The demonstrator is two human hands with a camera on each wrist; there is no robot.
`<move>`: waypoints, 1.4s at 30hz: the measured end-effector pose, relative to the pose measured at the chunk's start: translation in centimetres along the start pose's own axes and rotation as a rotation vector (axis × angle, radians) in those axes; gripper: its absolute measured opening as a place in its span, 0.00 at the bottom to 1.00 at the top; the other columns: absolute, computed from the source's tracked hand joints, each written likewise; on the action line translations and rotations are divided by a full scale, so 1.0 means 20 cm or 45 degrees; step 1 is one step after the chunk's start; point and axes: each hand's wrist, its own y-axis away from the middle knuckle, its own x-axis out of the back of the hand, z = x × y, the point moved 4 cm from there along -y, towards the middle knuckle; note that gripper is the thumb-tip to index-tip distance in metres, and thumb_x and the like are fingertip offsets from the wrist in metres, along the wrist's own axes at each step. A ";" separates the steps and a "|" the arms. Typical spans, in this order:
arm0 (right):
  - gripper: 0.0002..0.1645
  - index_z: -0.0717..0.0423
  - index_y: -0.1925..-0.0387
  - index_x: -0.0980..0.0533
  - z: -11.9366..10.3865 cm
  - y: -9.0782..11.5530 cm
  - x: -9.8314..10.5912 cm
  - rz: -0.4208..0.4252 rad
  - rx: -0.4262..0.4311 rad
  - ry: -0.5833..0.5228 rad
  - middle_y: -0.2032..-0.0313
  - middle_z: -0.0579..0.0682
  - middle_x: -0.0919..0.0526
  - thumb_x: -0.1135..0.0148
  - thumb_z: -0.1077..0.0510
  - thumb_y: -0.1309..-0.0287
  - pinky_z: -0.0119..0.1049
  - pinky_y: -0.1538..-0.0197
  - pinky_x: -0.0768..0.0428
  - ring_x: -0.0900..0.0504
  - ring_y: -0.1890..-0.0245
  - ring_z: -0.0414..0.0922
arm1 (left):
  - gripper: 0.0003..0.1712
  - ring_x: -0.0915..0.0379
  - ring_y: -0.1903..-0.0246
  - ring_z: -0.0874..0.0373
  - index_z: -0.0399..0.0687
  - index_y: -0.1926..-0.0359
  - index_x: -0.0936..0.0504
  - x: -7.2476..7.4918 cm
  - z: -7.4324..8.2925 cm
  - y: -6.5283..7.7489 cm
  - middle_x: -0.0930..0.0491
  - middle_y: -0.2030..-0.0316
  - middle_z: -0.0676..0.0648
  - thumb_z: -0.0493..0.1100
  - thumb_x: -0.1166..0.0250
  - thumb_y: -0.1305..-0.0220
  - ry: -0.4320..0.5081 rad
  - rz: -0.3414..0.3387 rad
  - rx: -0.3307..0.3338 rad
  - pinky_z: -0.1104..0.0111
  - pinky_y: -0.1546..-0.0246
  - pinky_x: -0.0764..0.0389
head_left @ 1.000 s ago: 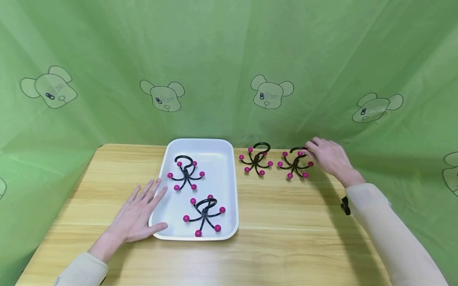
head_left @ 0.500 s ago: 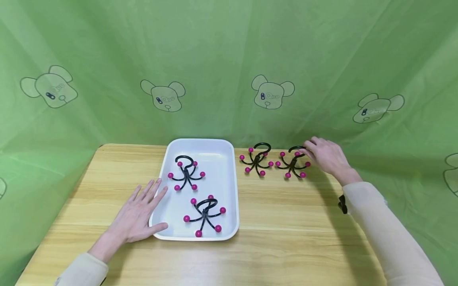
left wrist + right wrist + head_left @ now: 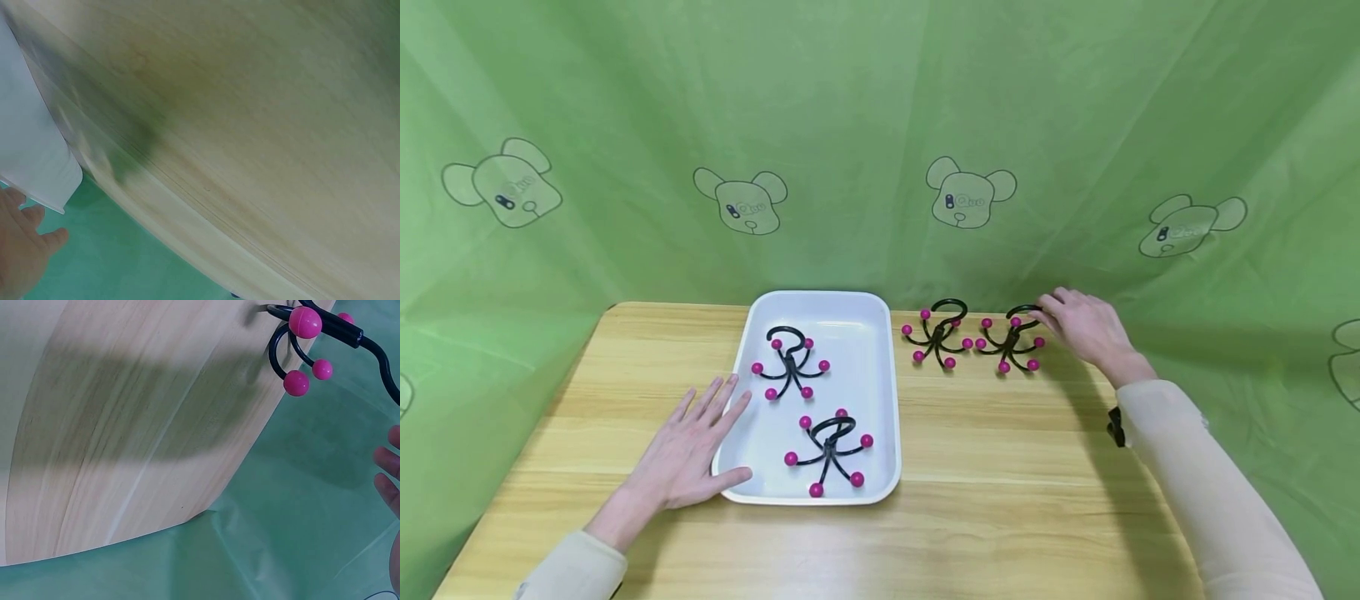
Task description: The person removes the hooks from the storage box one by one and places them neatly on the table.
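Right fingers (image 3: 1049,309): pinching the hook of a pink-balled black hanger (image 3: 1012,338), just left of them. Left fingers (image 3: 733,415): spread, at the left rim of a white tray (image 3: 857,367). Green curtain (image 3: 850,108), beyond both: printed lettering (image 3: 751,208), too small to read surely.

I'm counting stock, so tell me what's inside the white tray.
The tray holds a back hook and a front hook, both black with pink balls. The left hand covers part of the left rim; what lies under it cannot be seen.
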 end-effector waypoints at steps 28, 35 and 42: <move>0.47 0.51 0.23 0.34 -0.07 0.03 0.09 -0.232 -0.254 -0.158 0.30 0.67 0.26 0.44 0.28 0.30 0.71 0.34 0.26 0.25 0.35 0.68 | 0.62 0.47 0.18 0.34 0.46 0.18 0.41 0.00 0.00 -0.02 0.48 0.16 0.36 0.76 0.35 0.42 0.008 -0.011 0.004 0.36 0.21 0.41; 0.49 0.50 0.22 0.34 -0.17 0.02 0.16 -0.209 -0.239 -0.132 0.28 0.66 0.27 0.44 0.25 0.33 0.71 0.29 0.30 0.27 0.31 0.68 | 0.62 0.46 0.19 0.34 0.46 0.18 0.40 0.00 0.01 -0.01 0.48 0.16 0.36 0.77 0.36 0.42 0.003 -0.003 -0.004 0.35 0.21 0.41; 0.48 0.48 0.22 0.34 -0.27 0.00 0.21 -0.159 -0.215 -0.142 0.28 0.65 0.26 0.42 0.27 0.33 0.71 0.26 0.34 0.28 0.30 0.68 | 0.62 0.46 0.19 0.34 0.46 0.18 0.40 0.01 0.01 0.00 0.47 0.16 0.36 0.76 0.35 0.42 -0.001 0.001 -0.009 0.35 0.21 0.40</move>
